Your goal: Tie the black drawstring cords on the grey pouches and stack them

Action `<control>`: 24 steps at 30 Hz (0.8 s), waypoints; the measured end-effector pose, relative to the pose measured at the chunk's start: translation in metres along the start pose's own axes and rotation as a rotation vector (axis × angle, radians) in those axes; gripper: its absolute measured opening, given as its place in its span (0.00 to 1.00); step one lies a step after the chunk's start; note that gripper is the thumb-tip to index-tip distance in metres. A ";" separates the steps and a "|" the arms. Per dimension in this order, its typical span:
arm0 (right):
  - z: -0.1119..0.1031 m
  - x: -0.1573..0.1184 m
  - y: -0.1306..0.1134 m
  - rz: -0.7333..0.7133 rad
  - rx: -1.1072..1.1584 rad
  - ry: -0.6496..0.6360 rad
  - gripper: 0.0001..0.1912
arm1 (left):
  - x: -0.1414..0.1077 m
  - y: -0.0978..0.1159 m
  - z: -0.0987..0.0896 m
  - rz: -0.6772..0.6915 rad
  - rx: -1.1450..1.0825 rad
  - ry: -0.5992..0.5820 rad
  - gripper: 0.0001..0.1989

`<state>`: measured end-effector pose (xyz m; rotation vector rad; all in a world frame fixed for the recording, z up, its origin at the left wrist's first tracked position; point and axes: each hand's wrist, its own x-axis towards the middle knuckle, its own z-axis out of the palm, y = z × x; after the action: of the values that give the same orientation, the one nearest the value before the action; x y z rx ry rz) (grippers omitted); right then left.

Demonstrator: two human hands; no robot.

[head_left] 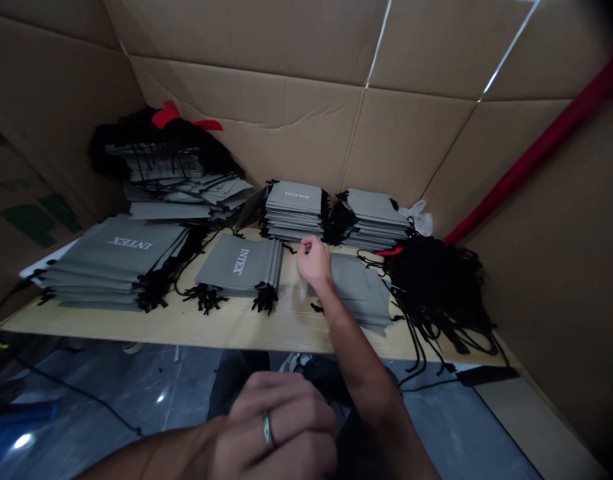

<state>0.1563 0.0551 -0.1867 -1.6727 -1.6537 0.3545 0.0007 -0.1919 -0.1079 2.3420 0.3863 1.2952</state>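
The pouches (pixel 239 267) are matt grey cloth with white print and black cord ties. The table (pixel 226 323) is pale, smooth wood-look board. Behind its far edge stand walls (pixel 296 113) of matt brown cardboard, creased. The ring (pixel 267 430) looks like shiny metal. The floor (pixel 111 393) is glossy.

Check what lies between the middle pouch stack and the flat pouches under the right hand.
Head view: only bare tabletop lies between the middle pouch stack and the flat pouches under the right hand.
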 end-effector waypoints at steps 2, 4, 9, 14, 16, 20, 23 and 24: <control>-0.028 -0.008 0.016 0.027 -0.141 -0.030 0.08 | -0.003 -0.012 0.009 0.011 0.073 0.028 0.17; -0.063 -0.016 0.041 0.141 -0.299 -0.025 0.10 | -0.010 -0.026 0.015 0.007 0.199 0.023 0.13; -0.134 -0.025 0.108 0.487 -0.598 -0.065 0.19 | -0.015 -0.064 0.022 -0.042 0.398 -0.081 0.09; -0.149 -0.029 0.137 0.474 -0.719 -0.237 0.15 | -0.003 -0.094 0.036 -0.097 0.461 -0.240 0.13; -0.151 -0.031 0.139 0.444 -0.750 -0.269 0.15 | -0.001 -0.103 0.044 -0.113 0.462 -0.279 0.14; -0.156 -0.033 0.140 0.366 -0.778 -0.300 0.19 | 0.001 -0.117 0.055 -0.155 0.480 -0.352 0.15; -0.155 -0.033 0.140 0.311 -0.772 -0.317 0.19 | 0.005 -0.126 0.060 -0.190 0.505 -0.423 0.14; -0.154 -0.033 0.140 0.299 -0.769 -0.318 0.19 | 0.007 -0.128 0.062 -0.198 0.514 -0.447 0.13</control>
<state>0.3577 -0.0082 -0.1842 -2.5568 -1.9084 0.1262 0.0528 -0.0923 -0.1955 2.8227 0.8529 0.5951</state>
